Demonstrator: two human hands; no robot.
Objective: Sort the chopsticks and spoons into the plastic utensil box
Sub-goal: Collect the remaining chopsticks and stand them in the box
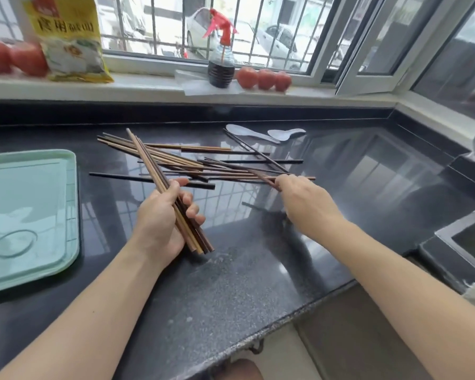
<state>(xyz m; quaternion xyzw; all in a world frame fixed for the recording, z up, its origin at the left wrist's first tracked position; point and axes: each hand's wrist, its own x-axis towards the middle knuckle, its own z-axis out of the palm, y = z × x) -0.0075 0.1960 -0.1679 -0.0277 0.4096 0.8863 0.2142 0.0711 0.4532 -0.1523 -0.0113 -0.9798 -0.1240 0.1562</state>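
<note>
Countertop (pixel 258 270), black and polished, runs under everything we work on, with a pale green tray (pixel 30 215) lying at its left edge; we cannot tell whether this flat piece is the utensil box or only its lid, since no compartments show. Across the middle of the counter sprawls the loose pile of chopsticks (pixel 203 163), brown and black ones crossing each other at all angles. Behind its right end lie two white spoons (pixel 269 134), just beside each other and untouched.

We judge the step in hand to be gathering: our left hand (pixel 162 223) has its fingers curled round a bundle of brown chopsticks (pixel 162 185), held slanted with the lower ends just above the counter. Our right hand (pixel 305 198) reaches into the right side of the pile, and its fingertips pinch the near end of a dark chopstick (pixel 266 179) that lies among the others.

Next, we reckon, this stick wants lifting free without dragging its neighbours, then passing into the left bundle with ends aligned. Black sticks and spoons are not yet gathered.
</note>
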